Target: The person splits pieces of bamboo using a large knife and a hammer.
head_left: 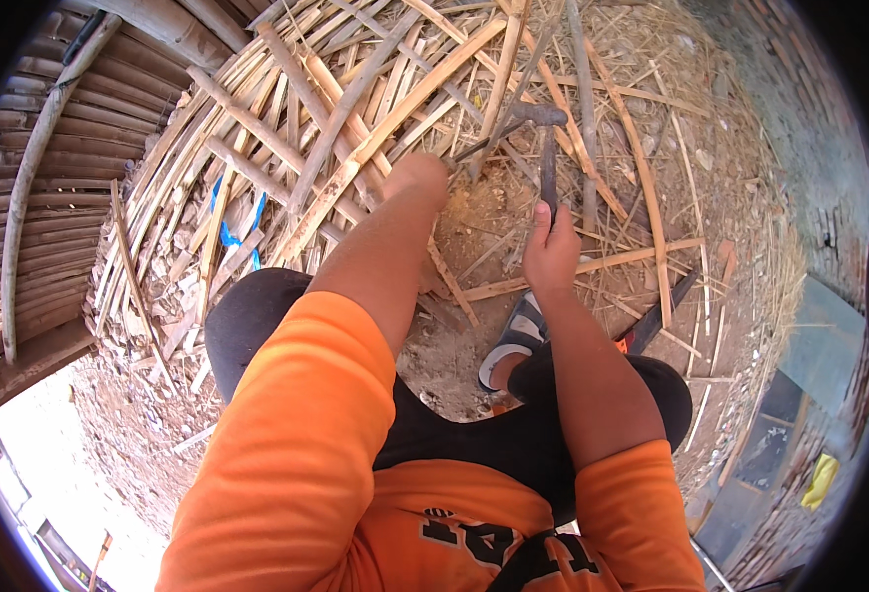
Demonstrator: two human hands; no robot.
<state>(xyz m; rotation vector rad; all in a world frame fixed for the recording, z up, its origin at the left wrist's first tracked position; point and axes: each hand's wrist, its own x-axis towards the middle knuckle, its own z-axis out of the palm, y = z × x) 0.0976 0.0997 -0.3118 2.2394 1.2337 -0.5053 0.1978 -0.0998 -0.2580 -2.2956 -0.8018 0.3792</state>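
My right hand [553,255] is wrapped round the handle of a hammer [550,168], thumb along the shaft. Its dark head points away from me, over the wooden strips. Ahead and to the left, my left hand [419,180] is closed, its fingers mostly hidden behind its back. A thin dark bar [471,150] sticks out from that fist toward the hammer head; its kind is unclear. Under and beyond both hands lies a heap of split wooden strips [380,133], crossing one another over dirt and straw.
Blue strap pieces [225,232] lie among the strips at left. By my right knee rests a long dark blade-like tool [663,311] with orange-red near it. A slatted wall [30,197] rises at left, a brick wall [790,69] at right. My sandalled foot [518,335] is close below the right hand.
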